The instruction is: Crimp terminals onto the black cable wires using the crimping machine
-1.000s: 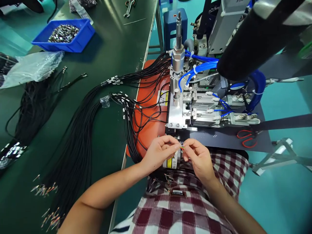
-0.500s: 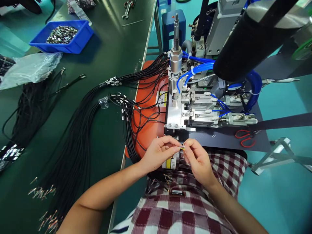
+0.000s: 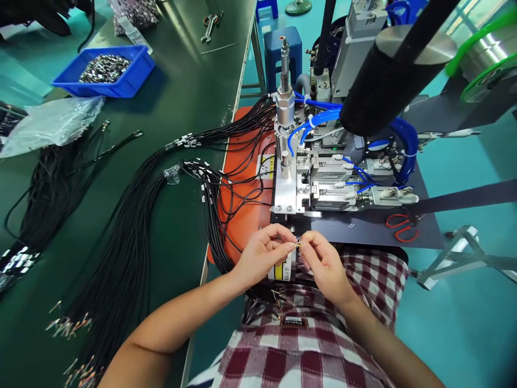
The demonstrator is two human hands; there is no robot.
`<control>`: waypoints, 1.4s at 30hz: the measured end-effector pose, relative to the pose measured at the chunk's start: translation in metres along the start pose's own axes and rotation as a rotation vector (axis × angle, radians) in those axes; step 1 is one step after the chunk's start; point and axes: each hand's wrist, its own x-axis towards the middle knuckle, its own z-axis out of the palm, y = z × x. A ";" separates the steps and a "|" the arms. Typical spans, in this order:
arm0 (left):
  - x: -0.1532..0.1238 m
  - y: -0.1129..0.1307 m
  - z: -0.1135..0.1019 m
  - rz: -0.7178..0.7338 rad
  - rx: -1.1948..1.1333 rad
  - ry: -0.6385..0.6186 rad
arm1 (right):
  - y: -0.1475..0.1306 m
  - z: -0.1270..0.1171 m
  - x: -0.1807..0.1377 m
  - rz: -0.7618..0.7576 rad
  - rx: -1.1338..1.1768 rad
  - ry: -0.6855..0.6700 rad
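Thin coloured wires [image 3: 298, 244] show between my fingertips, just in front of the machine [image 3: 286, 188]. My left hand [image 3: 262, 253] is closed in a pinch at their left side. My right hand [image 3: 326, 267] pinches from the right, its thumb and forefinger almost touching the left fingertips. How the wires run inside the fingers is hidden. Below the hands, black cables with bare wire ends [image 3: 278, 299] lie on the checked apron [image 3: 283, 350]. More black cables [image 3: 216, 237] hang over the orange machine base [image 3: 238, 210] to the left.
On the green table [image 3: 181, 226] lie a long bundle of black cables [image 3: 125, 237], a blue bin [image 3: 135, 75] of small metal parts, a plastic bag [image 3: 60, 121] and a wrench [image 3: 209, 29]. Red-handled scissors [image 3: 404, 231] rest on the dark plate. A green-rimmed spool [image 3: 493, 59] stands at upper right.
The view has shifted slightly, bringing more of the green-rimmed spool into sight. My right fingertips are a little closer to the left ones, and the wires remain between them.
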 end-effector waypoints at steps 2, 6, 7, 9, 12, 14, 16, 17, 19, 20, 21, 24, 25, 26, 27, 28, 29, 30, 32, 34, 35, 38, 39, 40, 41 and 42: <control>0.000 -0.001 -0.001 -0.001 0.005 0.007 | -0.001 -0.001 0.002 0.051 0.072 -0.051; 0.001 -0.002 -0.004 -0.015 -0.005 0.001 | -0.003 -0.002 0.003 0.100 0.145 -0.125; 0.001 -0.001 -0.004 -0.018 -0.010 0.000 | -0.004 -0.002 0.003 0.094 0.124 -0.118; 0.001 0.000 -0.003 -0.019 -0.008 0.003 | -0.007 -0.002 0.001 0.033 0.003 -0.060; 0.000 0.003 -0.002 -0.019 0.027 0.008 | -0.014 -0.005 -0.002 -0.181 -0.331 0.032; 0.000 0.004 0.000 -0.017 0.063 0.012 | -0.022 -0.010 -0.002 -0.344 -0.593 0.016; -0.001 0.005 0.002 -0.015 0.105 0.014 | -0.032 -0.016 0.000 -0.486 -0.845 -0.057; -0.001 0.006 0.003 -0.013 0.127 0.015 | -0.037 -0.019 0.002 -0.543 -0.954 -0.100; -0.002 0.006 0.004 -0.009 0.165 0.016 | -0.046 -0.024 0.007 -0.609 -1.100 -0.177; -0.002 0.006 0.004 -0.011 0.174 0.014 | -0.050 -0.026 0.010 -0.609 -1.127 -0.202; -0.002 0.006 0.005 -0.016 0.173 0.013 | -0.052 -0.027 0.012 -0.587 -1.124 -0.217; -0.002 0.006 0.004 -0.041 0.144 0.012 | -0.052 -0.029 0.018 -0.467 -0.985 -0.236; -0.002 0.006 0.004 -0.050 0.130 0.010 | -0.051 -0.030 0.019 -0.430 -0.927 -0.242; -0.002 0.006 0.004 -0.057 0.118 0.009 | -0.050 -0.030 0.020 -0.402 -0.877 -0.249; -0.002 0.006 0.003 -0.061 0.110 0.009 | -0.048 -0.030 0.021 -0.382 -0.839 -0.257; -0.002 0.006 0.003 -0.065 0.107 0.012 | -0.047 -0.030 0.022 -0.369 -0.811 -0.262; -0.002 0.005 0.003 -0.068 0.110 0.018 | -0.046 -0.030 0.022 -0.360 -0.792 -0.265; -0.001 0.005 0.002 -0.070 0.118 0.029 | -0.046 -0.029 0.022 -0.355 -0.779 -0.267; -0.001 0.005 0.002 -0.070 0.141 0.051 | -0.046 -0.028 0.022 -0.357 -0.762 -0.268; -0.001 0.004 0.002 -0.074 0.143 0.057 | -0.047 -0.027 0.022 -0.361 -0.755 -0.266; 0.000 0.004 0.002 -0.076 0.134 0.057 | -0.047 -0.027 0.022 -0.363 -0.751 -0.263; 0.000 0.002 0.003 -0.082 0.080 0.067 | -0.045 -0.026 0.022 -0.352 -0.721 -0.252; 0.001 0.001 0.003 -0.081 0.064 0.077 | -0.043 -0.026 0.022 -0.339 -0.701 -0.246; 0.001 0.001 0.003 -0.080 0.054 0.087 | -0.041 -0.026 0.022 -0.320 -0.672 -0.237; 0.001 0.000 0.003 -0.080 0.046 0.098 | -0.038 -0.025 0.022 -0.295 -0.631 -0.222; 0.001 0.000 0.003 -0.079 0.042 0.107 | -0.035 -0.025 0.021 -0.262 -0.576 -0.203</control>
